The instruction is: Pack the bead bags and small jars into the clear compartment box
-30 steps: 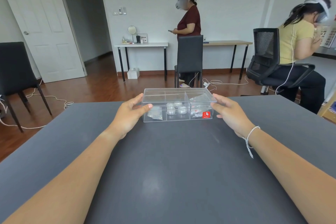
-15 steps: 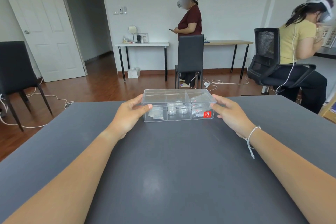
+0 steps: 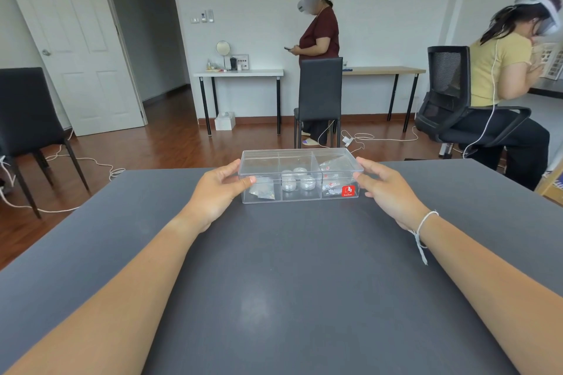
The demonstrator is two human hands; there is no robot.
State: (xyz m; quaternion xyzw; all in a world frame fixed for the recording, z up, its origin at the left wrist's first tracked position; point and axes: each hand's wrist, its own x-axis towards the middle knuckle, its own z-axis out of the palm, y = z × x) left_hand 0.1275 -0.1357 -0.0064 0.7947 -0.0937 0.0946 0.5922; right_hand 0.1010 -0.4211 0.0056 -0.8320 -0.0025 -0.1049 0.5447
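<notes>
head cam | looks forward and down over dark table [image 3: 289, 283] | arms near | room beyond

Grey table [image 3: 289, 283], black chair [image 3: 319, 91]

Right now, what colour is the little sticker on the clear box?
Red with a white logo, on the front right corner, head view.

Arms: both bare to the lower edge of the view, no sleeves showing.
Left hand [image 3: 217, 195]: no ring, no band.
Right hand [image 3: 388, 192]: thin white string bracelet [image 3: 425, 222] at the wrist, knotted, loose ends hanging down.
</notes>
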